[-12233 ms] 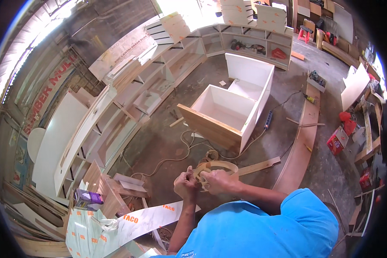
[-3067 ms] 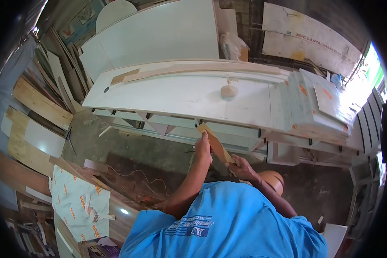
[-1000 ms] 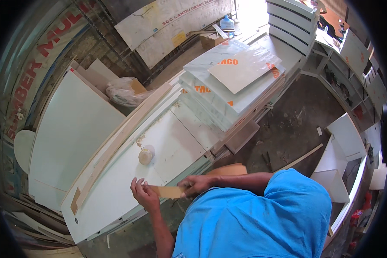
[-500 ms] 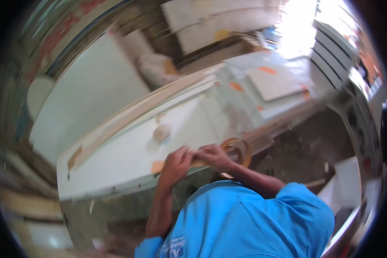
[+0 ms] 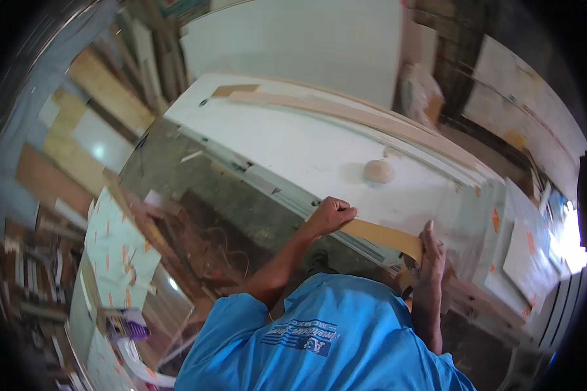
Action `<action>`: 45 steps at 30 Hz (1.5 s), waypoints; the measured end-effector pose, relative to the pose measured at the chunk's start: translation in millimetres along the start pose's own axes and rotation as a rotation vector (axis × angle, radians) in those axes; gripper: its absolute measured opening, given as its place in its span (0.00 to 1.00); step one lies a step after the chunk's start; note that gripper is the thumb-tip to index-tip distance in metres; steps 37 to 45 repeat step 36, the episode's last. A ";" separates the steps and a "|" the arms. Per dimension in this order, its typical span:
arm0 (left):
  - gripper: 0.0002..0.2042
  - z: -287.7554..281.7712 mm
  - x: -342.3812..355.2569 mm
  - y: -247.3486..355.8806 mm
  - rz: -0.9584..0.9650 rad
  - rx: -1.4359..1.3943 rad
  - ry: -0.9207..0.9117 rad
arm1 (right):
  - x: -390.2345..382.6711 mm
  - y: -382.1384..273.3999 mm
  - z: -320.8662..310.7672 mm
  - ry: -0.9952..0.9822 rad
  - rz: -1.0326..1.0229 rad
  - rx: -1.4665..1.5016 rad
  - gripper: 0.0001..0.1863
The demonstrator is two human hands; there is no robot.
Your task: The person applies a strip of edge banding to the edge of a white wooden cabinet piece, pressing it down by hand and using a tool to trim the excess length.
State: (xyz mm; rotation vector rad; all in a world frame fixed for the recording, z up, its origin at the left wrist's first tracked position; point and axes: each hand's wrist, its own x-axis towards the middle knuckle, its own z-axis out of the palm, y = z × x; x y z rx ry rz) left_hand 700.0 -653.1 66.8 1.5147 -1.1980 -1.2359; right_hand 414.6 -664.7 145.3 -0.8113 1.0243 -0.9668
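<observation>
A strip of tan tape (image 5: 383, 237) is stretched between my two hands above the near edge of a white panel-topped bench (image 5: 293, 153). My left hand (image 5: 331, 216) is closed, its thumb and fingers pinching the strip's left end. The other end curves down into my right hand (image 5: 433, 254), which grips the tape with the thumb pointing up. Below it the rest of the roll partly shows; the hand and my shirt hide much of it. On the panel beyond the strip sits a round beige lump (image 5: 379, 171).
Long wooden strips (image 5: 326, 107) run along the bench's far side. Stacked boards with orange marks (image 5: 528, 254) lie at the right. A large white sheet (image 5: 300, 45) stands behind. Boards and scrap wood (image 5: 104, 85) lean at the left. A purple item (image 5: 135, 326) rests lower left.
My view has turned left. My hands, close together before, are now apart with the tape stretched between them; the roll's loop, plainly visible earlier, is now mostly hidden by my right hand.
</observation>
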 end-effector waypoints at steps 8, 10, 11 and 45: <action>0.21 -77.3 -112.1 -110.2 -0.077 -0.218 0.393 | 38.5 -21.1 74.6 -0.317 -0.085 0.015 0.26; 0.20 -90.1 -136.3 -126.6 -0.094 -0.078 0.476 | 42.5 -11.9 113.0 -0.336 -0.208 -0.650 0.27; 0.20 -91.1 -143.8 -130.0 -0.056 -0.084 0.521 | 43.2 -2.7 132.3 -0.421 -0.241 -0.749 0.29; 0.28 -105.0 -365.0 -161.4 -0.441 -0.056 1.764 | -32.2 162.3 429.7 -1.643 0.074 -1.018 0.30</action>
